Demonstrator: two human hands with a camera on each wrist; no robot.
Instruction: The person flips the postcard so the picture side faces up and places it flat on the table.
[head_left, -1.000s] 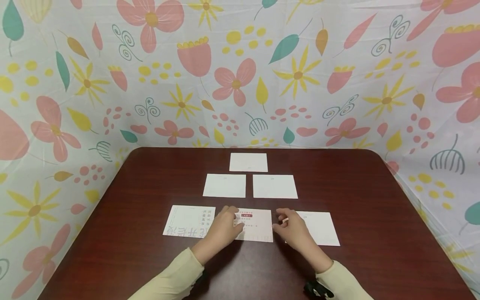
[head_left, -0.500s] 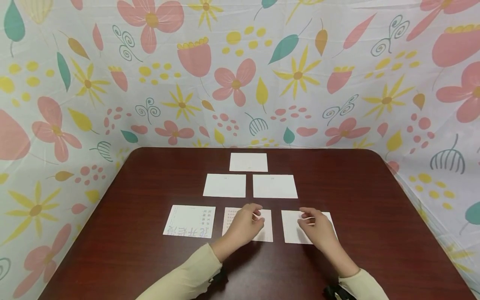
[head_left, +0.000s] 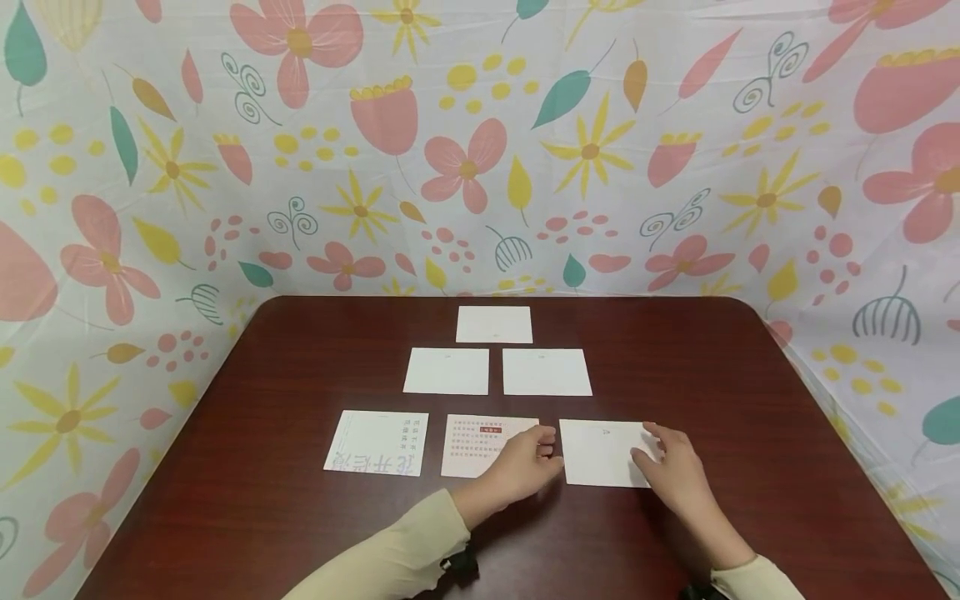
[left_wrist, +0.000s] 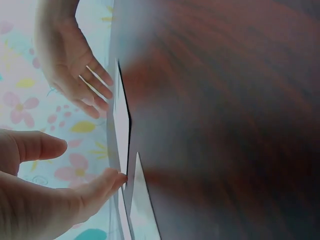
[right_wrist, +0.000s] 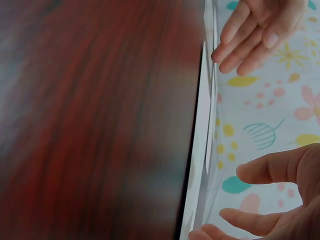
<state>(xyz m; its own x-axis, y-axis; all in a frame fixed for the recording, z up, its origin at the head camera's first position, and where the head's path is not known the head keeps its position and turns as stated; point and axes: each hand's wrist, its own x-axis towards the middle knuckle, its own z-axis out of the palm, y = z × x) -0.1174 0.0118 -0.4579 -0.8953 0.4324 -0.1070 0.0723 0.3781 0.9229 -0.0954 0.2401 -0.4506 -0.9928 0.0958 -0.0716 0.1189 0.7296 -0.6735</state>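
In the front row, my left hand (head_left: 521,467) hovers over the right part of the pinkish printed card (head_left: 472,446), fingertips close to the left edge of a plain white card (head_left: 603,454). At that white card's opposite edge is my right hand (head_left: 675,471), covering its right corner. Thumb and fingers of the left hand (left_wrist: 60,192) stand apart in the left wrist view, nothing between them. The right wrist view likewise has the right hand (right_wrist: 285,200) with its fingers spread and nothing in them.
Left in the front row lies a white card (head_left: 375,442) with grey lettering. Two white cards, one (head_left: 446,371) beside the other (head_left: 547,372), form the row behind, and a single card (head_left: 494,324) lies farthest back. The brown table (head_left: 300,358) ends at a flowered cloth (head_left: 465,167).
Both hands have moved right: the left from the gap beside the lettered card across the pinkish card, the right from the plain card's left edge to its right edge. The cards look unmoved.
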